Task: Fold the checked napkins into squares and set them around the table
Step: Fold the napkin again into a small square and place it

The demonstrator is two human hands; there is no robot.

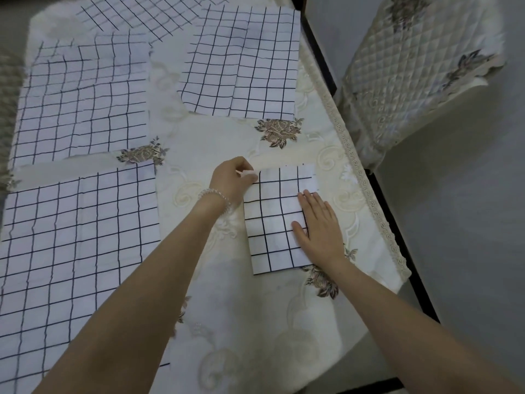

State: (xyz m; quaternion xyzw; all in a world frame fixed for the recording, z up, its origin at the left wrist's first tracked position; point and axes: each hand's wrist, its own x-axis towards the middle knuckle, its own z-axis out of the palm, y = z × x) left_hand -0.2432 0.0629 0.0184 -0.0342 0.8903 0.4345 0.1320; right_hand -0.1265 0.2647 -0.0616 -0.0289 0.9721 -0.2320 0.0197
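A small folded checked napkin point(272, 223), white with a black grid, lies near the table's right edge. My left hand point(234, 179), a bead bracelet on its wrist, pinches the napkin's upper left corner. My right hand point(318, 223) lies flat with straight fingers on the napkin's right side. Larger checked napkins lie spread out: one at the near left point(76, 237), one at the far left point(82, 98), one at the upper middle point(241, 64), and another along the far edge point(136, 15).
A cream tablecloth point(199, 155) with flower prints and a lace border covers the table. Its dark edge point(397, 231) runs down the right side. A chair with a quilted floral cover point(417, 69) stands to the right on a grey floor.
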